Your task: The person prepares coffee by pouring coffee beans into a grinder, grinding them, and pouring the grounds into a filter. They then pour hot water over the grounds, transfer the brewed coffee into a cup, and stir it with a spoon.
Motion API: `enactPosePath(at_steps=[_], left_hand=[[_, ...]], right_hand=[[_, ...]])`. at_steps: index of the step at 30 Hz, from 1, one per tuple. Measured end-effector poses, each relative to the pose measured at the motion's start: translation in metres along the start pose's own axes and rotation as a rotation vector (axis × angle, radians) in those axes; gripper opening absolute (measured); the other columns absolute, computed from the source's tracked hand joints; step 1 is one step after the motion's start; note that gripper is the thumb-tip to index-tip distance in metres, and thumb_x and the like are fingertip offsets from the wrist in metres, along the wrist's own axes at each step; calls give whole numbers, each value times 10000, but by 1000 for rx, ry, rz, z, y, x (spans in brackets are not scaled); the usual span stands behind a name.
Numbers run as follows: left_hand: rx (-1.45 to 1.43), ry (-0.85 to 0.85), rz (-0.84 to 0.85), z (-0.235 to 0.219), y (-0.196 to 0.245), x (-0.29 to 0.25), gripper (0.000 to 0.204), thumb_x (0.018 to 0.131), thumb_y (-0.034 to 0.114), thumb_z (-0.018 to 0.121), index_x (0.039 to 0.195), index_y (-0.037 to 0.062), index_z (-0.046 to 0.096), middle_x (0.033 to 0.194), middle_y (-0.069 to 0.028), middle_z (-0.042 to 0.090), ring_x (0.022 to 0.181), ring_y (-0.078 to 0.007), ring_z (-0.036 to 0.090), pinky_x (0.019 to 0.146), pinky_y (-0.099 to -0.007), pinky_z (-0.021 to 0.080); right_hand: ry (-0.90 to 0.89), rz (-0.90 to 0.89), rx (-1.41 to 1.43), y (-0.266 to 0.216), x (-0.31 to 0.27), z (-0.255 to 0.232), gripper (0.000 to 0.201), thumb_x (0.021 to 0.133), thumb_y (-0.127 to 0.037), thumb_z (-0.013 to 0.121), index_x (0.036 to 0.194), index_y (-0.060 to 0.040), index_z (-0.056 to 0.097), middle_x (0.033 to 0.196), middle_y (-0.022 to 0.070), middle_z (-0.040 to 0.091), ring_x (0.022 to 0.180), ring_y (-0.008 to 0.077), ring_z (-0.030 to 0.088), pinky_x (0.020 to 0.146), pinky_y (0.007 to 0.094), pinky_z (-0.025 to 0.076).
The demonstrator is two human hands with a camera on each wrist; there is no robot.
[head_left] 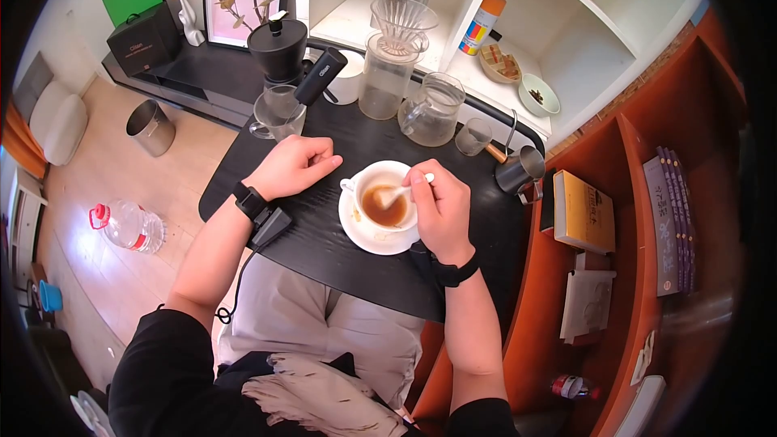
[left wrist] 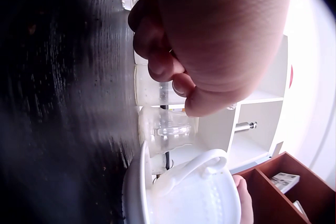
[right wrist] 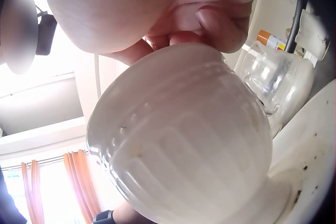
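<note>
A white cup (head_left: 385,199) with brown liquid stands on a white saucer (head_left: 366,239), its handle toward the left. My right hand (head_left: 443,209) pinches the end of a white spoon (head_left: 396,194), whose other end dips into the liquid. The right wrist view shows the ribbed cup wall (right wrist: 184,134) under the right hand (right wrist: 157,14); the spoon is hidden there. Left of the cup, my left hand (head_left: 295,165) rests at the black table (head_left: 324,231) with loosely curled fingers and nothing held. In the left wrist view this hand (left wrist: 210,40) is apart from the cup (left wrist: 202,192).
Behind the cup stand a glass dripper (head_left: 403,24) on a glass server (head_left: 382,77), a glass jug (head_left: 433,111), a small glass (head_left: 473,137) and a metal pitcher (head_left: 520,170). A black grinder (head_left: 277,48) is at the back left; a corded black device (head_left: 271,228) lies by my left wrist.
</note>
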State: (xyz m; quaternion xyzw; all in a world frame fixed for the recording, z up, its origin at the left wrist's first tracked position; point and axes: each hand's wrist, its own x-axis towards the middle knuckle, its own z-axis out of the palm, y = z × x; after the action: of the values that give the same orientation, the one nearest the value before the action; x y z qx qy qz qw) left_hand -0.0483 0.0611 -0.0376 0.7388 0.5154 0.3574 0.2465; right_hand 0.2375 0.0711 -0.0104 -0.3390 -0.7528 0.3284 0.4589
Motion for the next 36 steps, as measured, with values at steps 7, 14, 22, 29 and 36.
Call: enactPosePath(at_steps=[7,14,22,29,36], left_hand=[[7,2,-5,1,-2,0,393,1022,186,697,737,17,485,586,-63,430,534,-156,384,531,-359,338],[30,2,-16,0,-1,0,391,1021,195,697,739,17,493,585,-74,443,526,-175,392,532,-368,342],[51,-4,-11,1,-3,0,381,1018,205,696,748,14,507,591,-107,475,516,-229,424,539,-385,356],[72,-14,-12,0,-2,0,372,1015,206,697,754,13,515,597,-114,488,519,-246,442,542,-391,365],[79,-12,-7,0,-1,0,365,1013,211,696,759,16,521,606,-121,496,528,-270,461,547,-395,376]], right_hand=[[123,-4,-8,12,3,4,196,1053,-104,563,905,2,637,760,82,641,652,151,593,629,299,459],[77,43,56,12,0,2,195,1061,-109,562,925,5,643,795,74,655,697,143,592,667,289,474],[93,47,43,14,1,3,225,1069,-128,563,899,-7,648,748,54,628,674,114,567,644,275,448],[116,50,235,22,1,4,257,1083,-152,556,893,-11,658,716,-2,579,653,55,501,613,240,384],[179,21,233,20,1,2,244,1082,-143,556,900,-11,651,761,24,606,701,66,527,642,247,406]])
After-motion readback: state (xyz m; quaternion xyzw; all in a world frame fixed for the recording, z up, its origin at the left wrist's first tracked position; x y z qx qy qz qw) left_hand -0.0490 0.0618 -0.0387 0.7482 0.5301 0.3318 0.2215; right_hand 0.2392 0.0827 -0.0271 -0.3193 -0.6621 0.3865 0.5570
